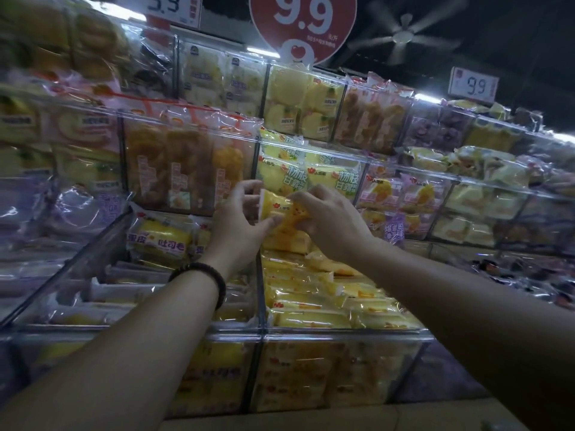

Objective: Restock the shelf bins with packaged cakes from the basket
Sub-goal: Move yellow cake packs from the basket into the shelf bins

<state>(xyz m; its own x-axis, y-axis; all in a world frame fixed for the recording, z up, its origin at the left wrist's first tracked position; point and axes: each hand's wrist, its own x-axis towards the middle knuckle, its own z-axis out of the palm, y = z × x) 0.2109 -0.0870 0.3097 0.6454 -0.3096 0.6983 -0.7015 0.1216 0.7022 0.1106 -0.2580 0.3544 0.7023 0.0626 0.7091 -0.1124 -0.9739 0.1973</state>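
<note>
We record the packaged cake (pixel 281 217) at centre as a yellow wrapper with a white end strip, a small red logo and orange specks. The stacked packs (pixel 323 306) near right show the same yellow with red logos. The toast packs (pixel 161 239) near left are yellow with purple lettering. The bracelet (pixel 199 266) is dark beads. The far round sign (pixel 303 23) is red with white numerals. The price card (pixel 473 87) far right is white with blue numerals.

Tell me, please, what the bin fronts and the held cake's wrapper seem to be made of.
Bin fronts: clear rigid plastic, likely acrylic; contents show through, edges catch light. Wrapper: thin glossy plastic film, printed yellow; it crinkles and glints.
</note>
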